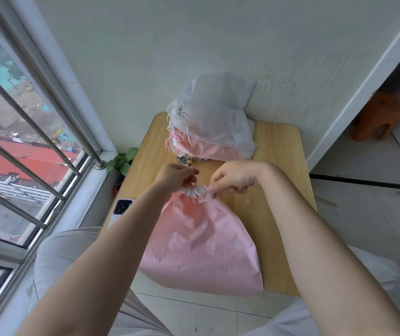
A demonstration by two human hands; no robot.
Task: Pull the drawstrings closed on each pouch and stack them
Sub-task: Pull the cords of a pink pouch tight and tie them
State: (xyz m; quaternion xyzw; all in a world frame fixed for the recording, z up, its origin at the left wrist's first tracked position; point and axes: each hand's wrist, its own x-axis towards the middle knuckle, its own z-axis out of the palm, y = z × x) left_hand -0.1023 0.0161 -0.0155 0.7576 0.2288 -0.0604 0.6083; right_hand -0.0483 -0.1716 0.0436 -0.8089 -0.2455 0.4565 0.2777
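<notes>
Pink pouch (201, 241): lies flat on the wooden table (279, 146), gathered mouth turned away from the person.
Left hand (175, 175): pinches the drawstring above the mouth.
Right hand (236, 178): fingers curled, pinching the mouth's edge.
Stack of pouches (212, 124): far end of table, white one on top.

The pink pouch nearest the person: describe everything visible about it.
The pink pouch looks like thin, slightly glossy fabric, creased. It lies flat on the wooden table, its near corner overhanging the edge. Its mouth is gathered into whitish pleats. The left hand pinches there; the right hand pinches beside it.
</notes>
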